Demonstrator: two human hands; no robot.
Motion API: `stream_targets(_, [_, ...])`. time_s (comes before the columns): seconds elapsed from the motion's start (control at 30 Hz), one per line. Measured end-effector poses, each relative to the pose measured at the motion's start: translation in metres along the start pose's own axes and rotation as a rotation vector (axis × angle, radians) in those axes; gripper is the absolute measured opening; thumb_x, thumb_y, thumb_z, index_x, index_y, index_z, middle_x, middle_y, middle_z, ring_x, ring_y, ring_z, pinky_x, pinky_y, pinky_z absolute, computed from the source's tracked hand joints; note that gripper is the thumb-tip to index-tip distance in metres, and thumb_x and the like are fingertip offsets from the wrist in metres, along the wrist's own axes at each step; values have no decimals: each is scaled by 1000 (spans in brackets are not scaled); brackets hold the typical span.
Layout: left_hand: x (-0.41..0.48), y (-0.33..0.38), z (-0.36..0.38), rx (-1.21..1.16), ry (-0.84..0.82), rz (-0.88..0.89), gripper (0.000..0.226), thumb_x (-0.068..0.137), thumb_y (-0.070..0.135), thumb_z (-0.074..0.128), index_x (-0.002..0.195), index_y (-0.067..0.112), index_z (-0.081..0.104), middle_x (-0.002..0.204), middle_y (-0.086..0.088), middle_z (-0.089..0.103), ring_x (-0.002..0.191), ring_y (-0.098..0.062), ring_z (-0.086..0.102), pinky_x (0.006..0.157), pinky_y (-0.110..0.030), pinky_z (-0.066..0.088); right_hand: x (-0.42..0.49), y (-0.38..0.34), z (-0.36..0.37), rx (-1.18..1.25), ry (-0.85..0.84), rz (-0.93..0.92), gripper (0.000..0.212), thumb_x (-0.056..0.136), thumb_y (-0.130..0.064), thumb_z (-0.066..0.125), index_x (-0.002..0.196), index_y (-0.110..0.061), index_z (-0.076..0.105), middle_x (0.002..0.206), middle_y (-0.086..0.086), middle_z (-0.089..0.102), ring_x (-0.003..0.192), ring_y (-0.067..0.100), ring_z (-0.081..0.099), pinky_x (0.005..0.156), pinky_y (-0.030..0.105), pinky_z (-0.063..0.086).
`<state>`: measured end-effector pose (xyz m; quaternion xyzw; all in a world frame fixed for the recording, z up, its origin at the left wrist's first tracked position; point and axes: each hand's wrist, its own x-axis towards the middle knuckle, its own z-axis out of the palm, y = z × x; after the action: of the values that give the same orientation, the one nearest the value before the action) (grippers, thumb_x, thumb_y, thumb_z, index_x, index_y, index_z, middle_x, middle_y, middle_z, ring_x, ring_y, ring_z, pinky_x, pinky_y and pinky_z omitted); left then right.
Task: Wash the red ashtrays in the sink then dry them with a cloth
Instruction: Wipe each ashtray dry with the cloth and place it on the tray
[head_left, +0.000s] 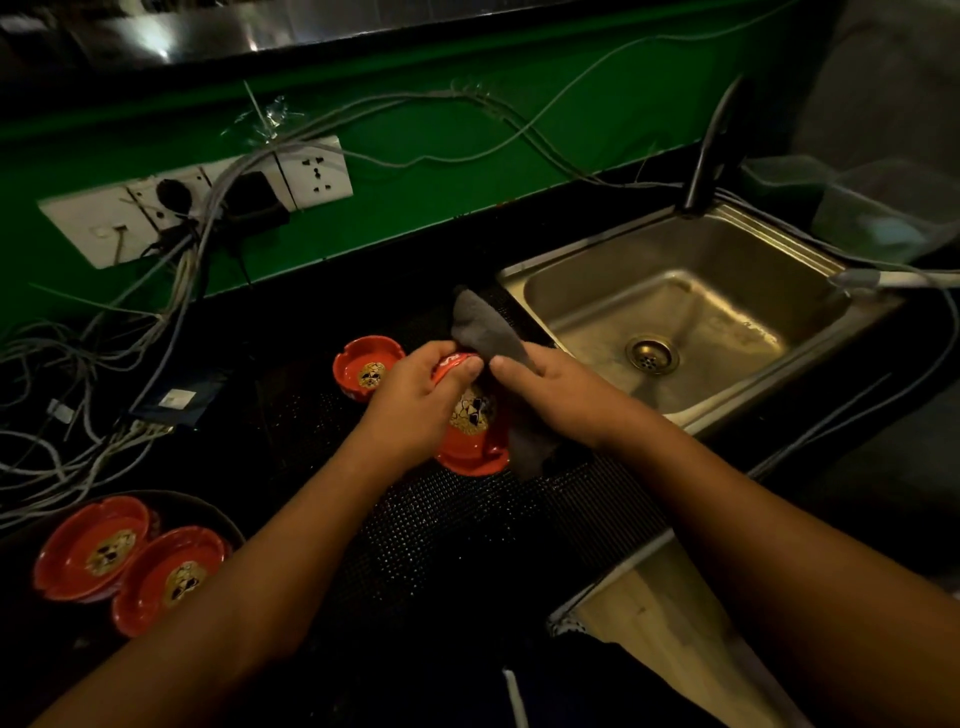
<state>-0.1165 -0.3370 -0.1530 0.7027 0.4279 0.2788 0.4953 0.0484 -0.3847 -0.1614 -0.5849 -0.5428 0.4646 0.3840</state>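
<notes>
Black counter (291, 410), steel sink (685, 244), green wall (467, 156)

- I can read no word, number or brand here.
- The red ashtray (472, 447) in my left grip (415, 400) has white marks on its rim, too blurred to read.
- Its gold-and-black emblem shows no letters.
- The dark packet (179, 402) carries a white label, too small to read.

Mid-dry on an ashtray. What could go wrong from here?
Slip: left hand grips the ashtray by its rim while right hand presses the cloth on it; it could drop.
Splash: sockets and loose cables sit close to the sink; drips might reach them.
</notes>
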Motion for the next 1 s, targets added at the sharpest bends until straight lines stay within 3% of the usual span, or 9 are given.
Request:
stream_targets(0.17, [-4, -4, 10, -84, 13, 37, 17, 94, 29, 54, 110, 28, 58, 103, 6, 67, 95, -7, 65, 81, -27, 54, -9, 8, 9, -276, 195, 24, 37, 94, -36, 55, 129, -25, 49, 104, -9, 60, 93, 8, 58, 69, 16, 42])
stream_targets(0.27, [-7, -11, 19, -148, 163, 63, 23, 95, 25, 54, 117, 22, 59, 106, 8, 65, 96, -2, 63, 79, -18, 51, -8, 12, 28, -210, 399, 25, 33, 95, -39, 53, 126, -25, 51, 102, -6, 61, 87, 7, 56, 64, 18, 40])
stream_targets(0.37, [-12, -15, 23, -198, 252, 57, 24, 94, 20, 54, 117, 15, 59, 100, 11, 62, 86, 8, 62, 68, -7, 48, -7, 15, 29, -150, 375, 140, 28, 94, -41, 54, 114, -23, 59, 96, -6, 63, 84, 9, 59, 63, 20, 43])
stream_targets(0.53, [1, -4, 14, -357, 429, 80, 14, 98, 24, 48, 112, 24, 52, 102, 7, 59, 89, -5, 61, 63, -14, 52, -21, 15, 77, 498, 168, 302, 32, 95, -36, 54, 106, -8, 64, 91, 6, 72, 79, 16, 69, 69, 23, 55])
stream_targets(0.6, [9, 7, 8, -337, 453, 145, 15, 99, 29, 45, 113, 24, 49, 107, 5, 58, 93, -5, 60, 65, -13, 51, -13, 8, 90, 830, 212, 251, 24, 95, -31, 55, 106, -12, 64, 96, 8, 74, 86, 21, 71, 80, 33, 58])
stream_targets(0.67, [11, 15, 4, -309, 473, 179, 20, 100, 33, 42, 116, 22, 46, 109, 5, 56, 97, -4, 59, 68, -14, 52, 1, -3, 77, 927, 309, 193, 25, 94, -33, 56, 104, -10, 63, 91, 7, 74, 81, 21, 72, 75, 34, 59])
stream_targets(0.73, [11, 13, 3, -285, 461, 166, 23, 99, 36, 41, 117, 23, 44, 110, 8, 55, 101, -7, 59, 76, -22, 55, 11, -10, 55, 858, 367, 176, 32, 94, -35, 57, 107, -6, 60, 92, 9, 74, 80, 22, 72, 70, 34, 59])
stream_targets(0.83, [7, 3, 5, -259, 396, 91, 21, 98, 36, 43, 115, 25, 46, 107, 8, 57, 101, -13, 61, 85, -41, 56, 21, -5, 37, 480, 406, 85, 20, 95, -31, 57, 104, -14, 62, 99, 8, 72, 92, 23, 70, 83, 39, 57])
stream_targets(1.0, [5, -1, -8, 57, 109, 42, 20, 97, 32, 47, 115, 26, 52, 98, 14, 57, 94, -8, 58, 81, -30, 52, 22, 3, 21, -80, 260, 10, 23, 88, -32, 66, 108, -22, 63, 100, 2, 71, 95, 18, 67, 86, 41, 54])
